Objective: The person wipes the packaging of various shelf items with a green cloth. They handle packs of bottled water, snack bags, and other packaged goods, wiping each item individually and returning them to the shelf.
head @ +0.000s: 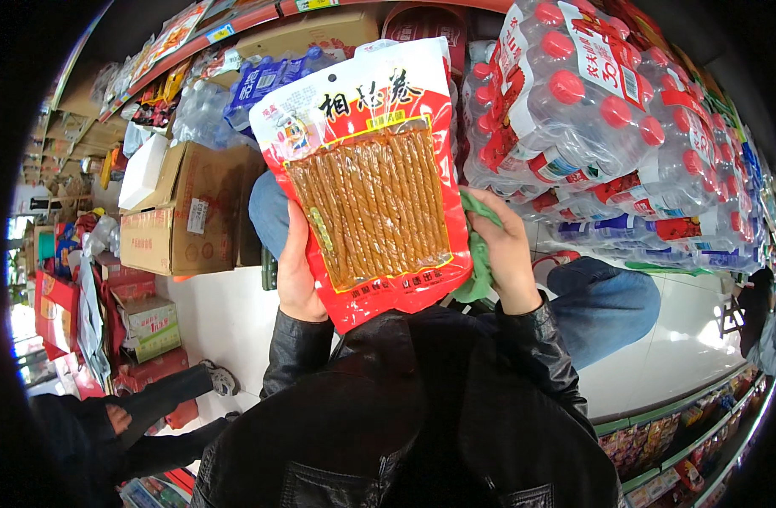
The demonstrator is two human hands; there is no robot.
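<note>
A large red and white plastic food packet is held up in front of me, its clear window showing a row of brown twisted sticks. My left hand grips its left edge, the thumb along the side. At the lower right edge, my right hand holds a crumpled green cloth against the packet. Part of the fingers of both hands is hidden behind the packet and the cloth.
Shrink-wrapped bottles with red caps are stacked at the right. Cardboard boxes stand at the left, under a shelf with a red edge. Another person's legs show at lower left. Shelves of packaged goods line the lower right.
</note>
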